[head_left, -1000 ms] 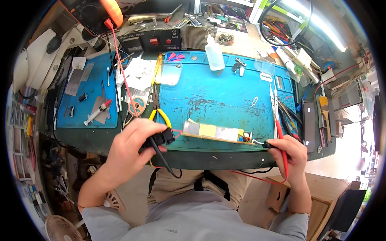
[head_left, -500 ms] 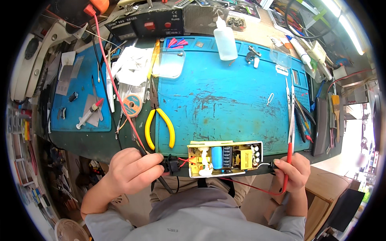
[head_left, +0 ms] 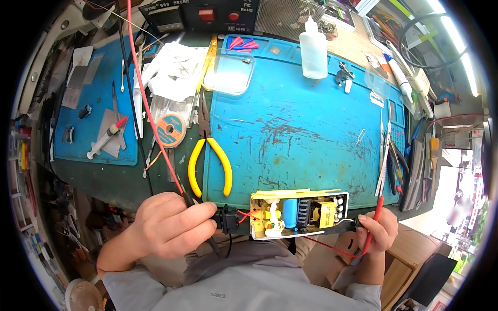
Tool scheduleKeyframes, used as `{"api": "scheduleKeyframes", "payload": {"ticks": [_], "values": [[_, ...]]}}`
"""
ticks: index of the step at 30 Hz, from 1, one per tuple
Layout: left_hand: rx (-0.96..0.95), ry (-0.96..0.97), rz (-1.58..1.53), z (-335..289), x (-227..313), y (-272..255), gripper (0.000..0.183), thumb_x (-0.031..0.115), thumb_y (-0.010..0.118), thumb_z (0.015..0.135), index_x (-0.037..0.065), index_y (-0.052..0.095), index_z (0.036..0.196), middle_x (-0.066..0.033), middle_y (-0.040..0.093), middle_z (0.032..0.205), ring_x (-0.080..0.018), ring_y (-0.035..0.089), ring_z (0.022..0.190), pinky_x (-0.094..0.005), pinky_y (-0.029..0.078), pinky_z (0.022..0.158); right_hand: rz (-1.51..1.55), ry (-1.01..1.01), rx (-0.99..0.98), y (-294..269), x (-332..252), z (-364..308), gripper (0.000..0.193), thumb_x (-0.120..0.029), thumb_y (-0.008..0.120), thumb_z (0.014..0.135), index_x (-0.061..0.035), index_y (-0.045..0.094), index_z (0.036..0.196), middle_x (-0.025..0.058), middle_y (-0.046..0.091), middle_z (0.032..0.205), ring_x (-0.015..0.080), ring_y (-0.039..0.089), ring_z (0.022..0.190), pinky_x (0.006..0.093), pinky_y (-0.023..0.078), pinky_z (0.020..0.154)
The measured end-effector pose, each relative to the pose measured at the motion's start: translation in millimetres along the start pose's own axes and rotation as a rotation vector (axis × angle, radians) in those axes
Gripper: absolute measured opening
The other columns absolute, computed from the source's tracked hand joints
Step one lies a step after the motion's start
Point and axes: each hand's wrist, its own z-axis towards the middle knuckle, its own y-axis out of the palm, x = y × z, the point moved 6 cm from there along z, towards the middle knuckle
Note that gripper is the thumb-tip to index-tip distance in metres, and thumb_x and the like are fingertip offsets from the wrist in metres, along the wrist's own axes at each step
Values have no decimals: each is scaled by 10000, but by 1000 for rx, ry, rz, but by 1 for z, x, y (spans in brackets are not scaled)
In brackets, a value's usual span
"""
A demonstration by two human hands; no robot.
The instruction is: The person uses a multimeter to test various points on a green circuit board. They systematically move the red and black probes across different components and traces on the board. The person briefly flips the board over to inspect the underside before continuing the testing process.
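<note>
An open power supply board (head_left: 298, 213) in a pale metal frame sits at the mat's near edge, with a blue capacitor and a yellow transformer on it. My left hand (head_left: 168, 223) is closed at a black power socket (head_left: 226, 218), which red wires join to the board's left end. A black pen-like test probe (head_left: 211, 244) runs through the same fingers. At the board's right end, my right hand (head_left: 379, 231) is closed on a red test probe (head_left: 380, 205). Its fingertips also pinch a small black plug (head_left: 357, 222) on a pale cable. Both probe tips are hard to make out.
Yellow-handled pliers (head_left: 210, 166) lie on the blue mat (head_left: 290, 135), beside a solder wick spool (head_left: 170, 130). Tweezers (head_left: 384, 155) and cutters rest at the right. Farther back stand a squeeze bottle (head_left: 313, 52) and a clear tray (head_left: 228, 72). A red cable (head_left: 147, 98) crosses the left side.
The view has shifted, so the bench things sit a little differently in the picture. Both hands keep their grips, and the board stays between them, looking slightly more tilted.
</note>
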Motion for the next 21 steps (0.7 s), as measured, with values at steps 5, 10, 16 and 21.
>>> {"api": "scheduleKeyframes", "payload": {"ticks": [5,10,16,21], "values": [[6,4,3,-1,0,1,273,85,754,748,70,654,1001,-91,713,1040,-161,512,586,-285,423,470,-16,12,-36,-1,1,-5,142,-180,698,910,-63,700,992,53,621,692,209,562,570,323,421,535],[-8,2,-14,-2,0,1,281,103,765,759,61,649,1011,-113,710,1049,-178,554,616,-292,427,486,-11,21,-50,-2,2,-8,159,-198,686,919,-53,693,985,65,624,692,232,591,589,339,449,569],[-65,-2,-24,-2,2,-1,340,173,799,791,44,627,1055,-150,703,1064,-214,636,675,-317,438,516,7,15,-48,-2,2,-7,166,-194,685,918,-41,690,981,69,622,690,230,587,582,338,450,567],[17,0,-3,-1,1,0,271,57,741,746,57,656,1002,-97,709,1037,-167,509,588,-285,429,484,-4,3,-45,-2,0,-7,167,-194,689,920,-38,690,980,75,629,694,232,588,582,341,454,568]]}}
